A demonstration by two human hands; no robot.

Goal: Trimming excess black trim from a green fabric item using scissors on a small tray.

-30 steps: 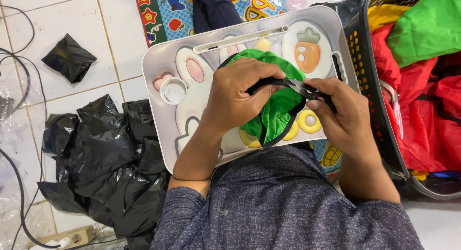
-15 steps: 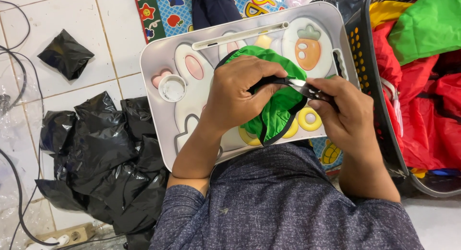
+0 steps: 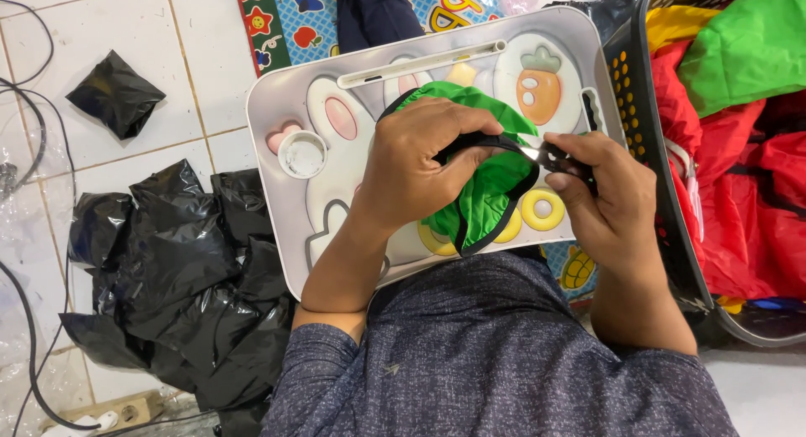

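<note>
A green cloth piece with black edging (image 3: pixel 491 181) lies on a white lap tray (image 3: pixel 277 135) decorated with a rabbit and a carrot. My left hand (image 3: pixel 420 160) presses down on the cloth and pinches its black trim. My right hand (image 3: pixel 600 198) grips a small pair of metal snips (image 3: pixel 546 157), their tips at the black trim just right of my left fingers. Most of the cloth's middle is hidden under my left hand.
A dark basket (image 3: pixel 646 109) full of red, green and yellow cloth stands at the right. Crumpled black plastic bags (image 3: pixel 168 277) lie on the tiled floor at the left, with a folded one (image 3: pixel 115 93) farther back. Cables and a power strip (image 3: pixel 109 418) run along the left edge.
Both hands stay on the cloth and the snips in nearly the same pose. The view has shifted only slightly.
</note>
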